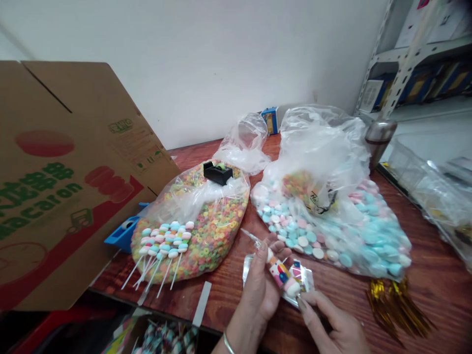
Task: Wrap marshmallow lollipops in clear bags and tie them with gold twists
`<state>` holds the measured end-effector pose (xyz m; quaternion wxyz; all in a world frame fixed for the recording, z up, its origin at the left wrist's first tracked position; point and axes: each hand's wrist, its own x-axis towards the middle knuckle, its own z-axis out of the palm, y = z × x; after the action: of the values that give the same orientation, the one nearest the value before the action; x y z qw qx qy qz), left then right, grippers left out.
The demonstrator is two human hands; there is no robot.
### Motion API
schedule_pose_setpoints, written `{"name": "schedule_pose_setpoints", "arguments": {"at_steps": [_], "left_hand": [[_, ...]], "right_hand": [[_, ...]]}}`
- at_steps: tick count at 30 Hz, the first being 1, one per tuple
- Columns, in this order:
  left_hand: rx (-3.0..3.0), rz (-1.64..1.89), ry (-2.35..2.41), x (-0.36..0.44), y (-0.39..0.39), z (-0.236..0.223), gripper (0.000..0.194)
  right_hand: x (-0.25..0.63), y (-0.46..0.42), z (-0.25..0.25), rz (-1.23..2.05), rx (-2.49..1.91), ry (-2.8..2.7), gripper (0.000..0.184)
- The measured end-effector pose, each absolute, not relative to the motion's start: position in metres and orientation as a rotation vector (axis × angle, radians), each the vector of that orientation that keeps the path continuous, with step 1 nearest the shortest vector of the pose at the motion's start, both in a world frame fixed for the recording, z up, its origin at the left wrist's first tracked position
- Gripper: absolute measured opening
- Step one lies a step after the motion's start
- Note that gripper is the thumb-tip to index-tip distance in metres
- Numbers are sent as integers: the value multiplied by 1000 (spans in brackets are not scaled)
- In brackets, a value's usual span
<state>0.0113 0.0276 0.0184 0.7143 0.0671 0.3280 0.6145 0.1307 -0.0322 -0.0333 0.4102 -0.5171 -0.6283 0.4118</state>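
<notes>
Your left hand [256,295] grips a candy stick [280,273] tilted across your palm, its colourful printed wrapper showing, a pale pink-and-white candy at the lower end and a clear tip pointing up and left past your fingers. Your right hand [332,327] sits just below, its fingertips [302,304] right by that candy end, though you can't tell whether they touch it. Beneath both lies a crinkled silver foil wrapper [280,281] on the wooden table.
</notes>
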Motion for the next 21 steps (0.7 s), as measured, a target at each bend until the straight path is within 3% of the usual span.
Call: {"name": "schedule_pose_setpoints", "arguments": {"at_steps": [10, 13, 16, 21], "left_hand": [[187, 1407, 824, 22, 24, 16, 21], [232, 1380, 777, 28, 22, 11, 12], [213, 1322, 760, 35, 16, 8, 16], [83, 1347, 726, 17, 23, 17, 25]], "right_hand": [[138, -25, -28, 1107, -1319, -1705, 29], [134, -31, -35, 1083, -1302, -1611, 32], [127, -30, -36, 1121, -1293, -1463, 31], [125, -25, -40, 1470, -1122, -1145, 38]]}}
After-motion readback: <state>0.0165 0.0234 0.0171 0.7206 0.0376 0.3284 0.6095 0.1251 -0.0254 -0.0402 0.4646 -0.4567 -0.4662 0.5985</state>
